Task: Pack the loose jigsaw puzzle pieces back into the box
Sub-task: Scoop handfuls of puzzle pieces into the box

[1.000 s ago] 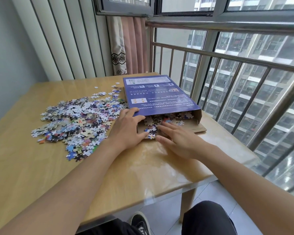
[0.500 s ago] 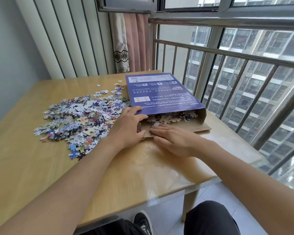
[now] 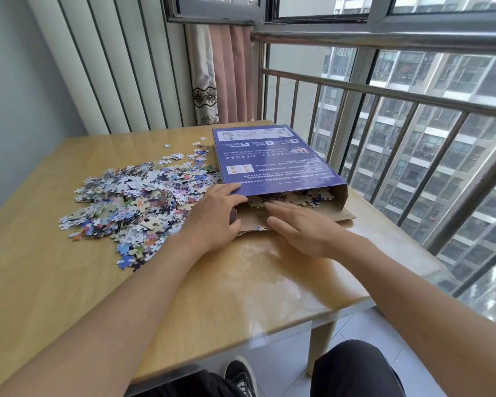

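The blue puzzle box [image 3: 272, 160] lies flat on the wooden table [image 3: 69, 282], its open near end showing pieces inside [image 3: 298, 197]. The left hand [image 3: 212, 217] grips the box's near-left corner, fingers curled round the edge. The right hand [image 3: 304, 229] lies flat, fingers straight, on the brown flap [image 3: 345, 214] (holding nothing). The loose pile of jigsaw pieces [image 3: 135, 202] sits just left of the box.

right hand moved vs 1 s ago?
Yes. The right hand has slid forward over the flap, its fingertips now at the mouth of the box, pushing in the pieces that lay on the flap.
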Available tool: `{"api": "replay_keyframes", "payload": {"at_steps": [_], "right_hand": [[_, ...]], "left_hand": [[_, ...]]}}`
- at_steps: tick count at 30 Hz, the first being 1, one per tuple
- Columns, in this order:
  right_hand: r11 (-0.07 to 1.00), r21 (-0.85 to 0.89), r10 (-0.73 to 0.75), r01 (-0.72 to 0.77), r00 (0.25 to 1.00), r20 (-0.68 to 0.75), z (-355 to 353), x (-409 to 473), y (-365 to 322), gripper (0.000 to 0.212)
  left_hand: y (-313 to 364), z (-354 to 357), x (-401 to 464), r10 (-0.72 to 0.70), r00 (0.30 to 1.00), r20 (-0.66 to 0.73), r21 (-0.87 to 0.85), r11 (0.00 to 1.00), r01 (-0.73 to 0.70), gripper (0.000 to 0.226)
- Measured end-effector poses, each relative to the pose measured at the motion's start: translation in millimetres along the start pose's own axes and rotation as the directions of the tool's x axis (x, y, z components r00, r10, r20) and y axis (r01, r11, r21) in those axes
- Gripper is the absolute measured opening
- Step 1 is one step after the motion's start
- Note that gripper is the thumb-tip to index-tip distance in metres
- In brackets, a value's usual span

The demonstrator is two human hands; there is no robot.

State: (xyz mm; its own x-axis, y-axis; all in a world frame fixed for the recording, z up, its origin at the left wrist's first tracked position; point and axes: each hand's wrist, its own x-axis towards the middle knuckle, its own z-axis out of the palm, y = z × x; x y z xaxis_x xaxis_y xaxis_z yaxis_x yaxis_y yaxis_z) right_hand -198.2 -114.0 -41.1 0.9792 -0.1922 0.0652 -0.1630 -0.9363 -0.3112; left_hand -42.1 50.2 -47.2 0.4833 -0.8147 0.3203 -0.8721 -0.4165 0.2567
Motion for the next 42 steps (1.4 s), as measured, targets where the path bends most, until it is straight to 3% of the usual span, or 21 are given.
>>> {"api": "replay_keyframes", "payload": {"at_steps": [3, 7, 11, 15, 17, 22, 25, 32, 36, 39, 42], "right_hand": [[0.990, 0.003, -0.144, 0.144, 0.987, -0.066, -1, -13, -3, 0.045], [0.972, -0.003, -0.235, 0.235, 0.972, -0.022, 9, -21, -6, 0.039], [0.986, -0.108, -0.130, 0.129, 0.991, -0.006, 8, -14, -2, 0.051], [0.993, -0.104, -0.052, 0.064, 0.993, 0.106, 5, -6, -6, 0.076], [0.991, -0.130, 0.006, 0.014, 0.988, 0.152, 3, -1, -6, 0.078], [0.986, 0.005, -0.166, 0.166, 0.985, -0.056, -4, -5, -9, 0.058], [0.972, -0.019, -0.236, 0.235, 0.971, -0.038, -1, -17, -9, 0.056], [0.996, -0.062, -0.061, 0.068, 0.993, 0.099, 2, -2, 3, 0.079], [0.989, -0.114, 0.108, -0.091, 0.983, 0.146, 8, 17, 13, 0.075], [0.987, -0.108, 0.129, -0.119, 0.988, 0.090, 7, 24, 15, 0.073], [0.974, -0.193, 0.099, -0.118, 0.990, -0.104, 9, 15, 9, 0.076]], "left_hand": [[0, -2, 0, -0.006, 1.000, 0.026, -0.011, 1.000, 0.007, 0.053], [1, -1, -1, -0.008, 1.000, 0.028, -0.018, 1.000, 0.008, 0.056], [3, -1, -1, -0.006, 1.000, 0.018, -0.007, 1.000, 0.006, 0.056], [3, -3, -2, -0.010, 1.000, 0.028, 0.006, 1.000, 0.010, 0.057], [4, -3, -1, -0.012, 1.000, 0.028, 0.011, 1.000, 0.011, 0.058], [3, -7, -1, -0.016, 0.998, 0.059, 0.003, 1.000, 0.016, 0.060], [3, -8, -2, -0.015, 0.998, 0.066, 0.011, 1.000, 0.014, 0.061], [5, -8, -2, -0.018, 0.999, 0.051, 0.018, 1.000, 0.017, 0.061], [5, -8, -2, -0.016, 0.998, 0.056, 0.007, 1.000, 0.016, 0.059], [5, -8, -2, -0.013, 0.998, 0.062, 0.004, 1.000, 0.013, 0.060], [5, -8, -2, -0.026, 0.997, 0.068, -0.009, 1.000, 0.027, 0.061]]}}
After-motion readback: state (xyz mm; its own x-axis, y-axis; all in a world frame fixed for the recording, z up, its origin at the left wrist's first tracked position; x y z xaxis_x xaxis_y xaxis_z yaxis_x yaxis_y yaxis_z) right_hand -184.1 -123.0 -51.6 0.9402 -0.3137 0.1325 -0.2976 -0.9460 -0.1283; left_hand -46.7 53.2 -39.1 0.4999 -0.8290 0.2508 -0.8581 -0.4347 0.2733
